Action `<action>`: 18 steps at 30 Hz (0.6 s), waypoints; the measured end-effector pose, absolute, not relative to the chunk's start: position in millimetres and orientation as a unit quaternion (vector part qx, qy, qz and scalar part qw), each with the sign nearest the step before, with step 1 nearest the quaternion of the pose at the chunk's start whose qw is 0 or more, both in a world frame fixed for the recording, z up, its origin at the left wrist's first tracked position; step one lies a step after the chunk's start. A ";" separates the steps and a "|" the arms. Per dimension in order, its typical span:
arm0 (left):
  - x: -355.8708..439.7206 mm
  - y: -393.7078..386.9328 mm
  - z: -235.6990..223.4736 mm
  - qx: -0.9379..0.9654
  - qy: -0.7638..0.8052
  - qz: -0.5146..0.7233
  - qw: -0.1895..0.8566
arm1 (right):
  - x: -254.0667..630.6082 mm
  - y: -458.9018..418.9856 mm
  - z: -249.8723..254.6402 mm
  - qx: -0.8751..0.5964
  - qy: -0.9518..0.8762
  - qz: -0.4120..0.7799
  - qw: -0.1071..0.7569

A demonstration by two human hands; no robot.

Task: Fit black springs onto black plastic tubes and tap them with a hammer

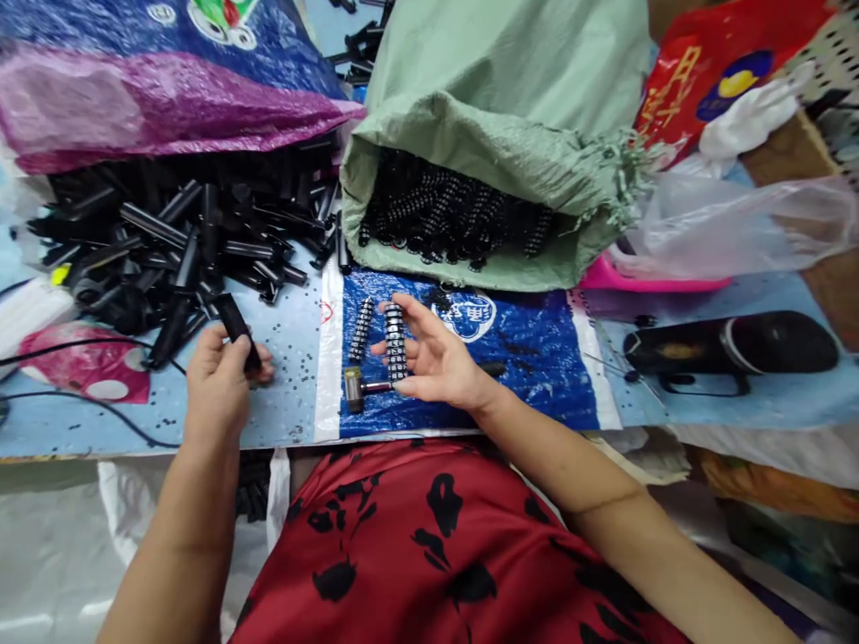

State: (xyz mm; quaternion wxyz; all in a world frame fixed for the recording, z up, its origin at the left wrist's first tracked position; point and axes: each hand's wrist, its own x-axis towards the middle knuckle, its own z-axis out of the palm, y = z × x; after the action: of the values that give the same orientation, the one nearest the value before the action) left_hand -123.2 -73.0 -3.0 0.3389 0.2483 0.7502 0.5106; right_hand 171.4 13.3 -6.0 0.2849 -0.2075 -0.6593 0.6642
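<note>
Her left hand (218,380) is closed round a short black tube (237,331), thumb and fingers pinching its lower end so the top sticks up and tilts away from her; the part inside the grip is hidden. Her right hand (436,358) lies half open, palm turned inward, with the fingertips steadying a studded black roller (395,342) that stands roughly upright against them. How firmly she grips it is hard to tell. Just left of those fingers a second studded roller (361,329) lies loose, and below the fingertips rests a small mallet (359,388), its handle running under the hand and out of sight.

Beyond the left fingers spreads a heap of black tubes (181,241), its far edge buried under a purple plastic sack (154,107). Beyond the right fingers a green woven sack (497,134) gapes, packed with more studded rollers; its depth is in shadow. The work rests on a blue printed sheet (537,358) over a pale blue tabletop (288,394) dotted with tiny black specks. Far right, a dark cylindrical object (731,344) is unclear.
</note>
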 end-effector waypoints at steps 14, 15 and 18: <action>-63.0 -81.2 23.9 0.308 0.660 0.595 0.340 | 157.4 3.7 13.8 -0.267 -0.420 0.836 0.231; -57.5 -77.9 25.4 0.277 0.618 0.621 0.395 | 155.9 2.7 15.3 -0.265 -0.430 0.832 0.231; -39.1 -74.0 25.1 0.196 0.492 0.647 0.549 | 152.5 0.4 18.2 -0.275 -0.439 0.817 0.255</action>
State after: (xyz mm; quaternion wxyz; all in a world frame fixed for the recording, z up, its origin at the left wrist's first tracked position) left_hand -39.1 -74.0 25.1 0.5485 0.1963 0.4922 0.6468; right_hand 152.5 0.4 18.2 0.2545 -0.2751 -0.4392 0.8165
